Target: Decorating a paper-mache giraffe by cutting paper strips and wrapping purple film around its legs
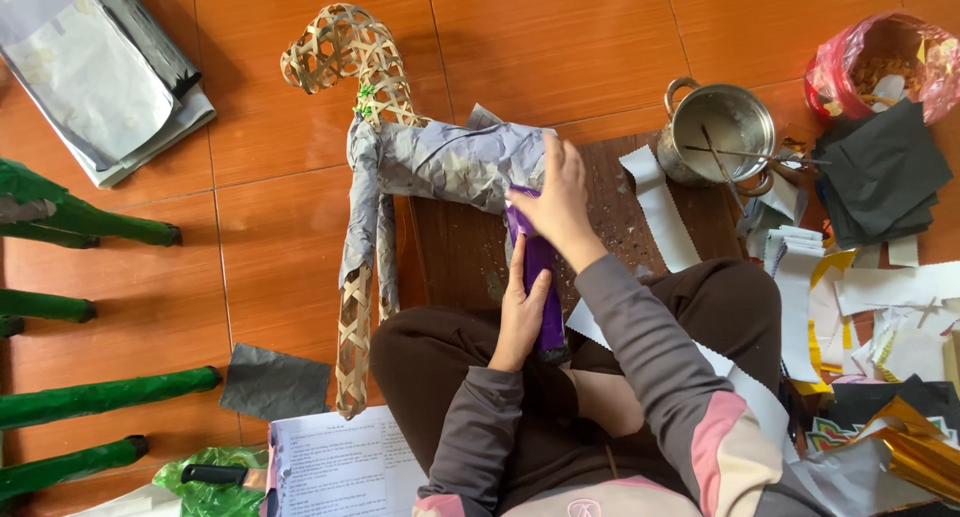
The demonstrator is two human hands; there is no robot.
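A woven bamboo animal frame [350,57] lies on a dark wooden board [460,252], its body wrapped in crumpled grey paper [450,157]. One hind leg is covered in purple paper [543,267]. My left hand [522,312] presses flat along that purple leg. My right hand [560,192] grips the top of the leg where it meets the grey body. The front legs [355,317] hang off the board, partly bare weave.
A metal pot [720,127] with sticks stands at the board's far right. Black paper sheets [880,172], white strips [660,207] and gold foil [920,447] lie right. Green wrapped legs [90,392] lie left, grey sheets [90,77] top left, a printed sheet [340,467] near.
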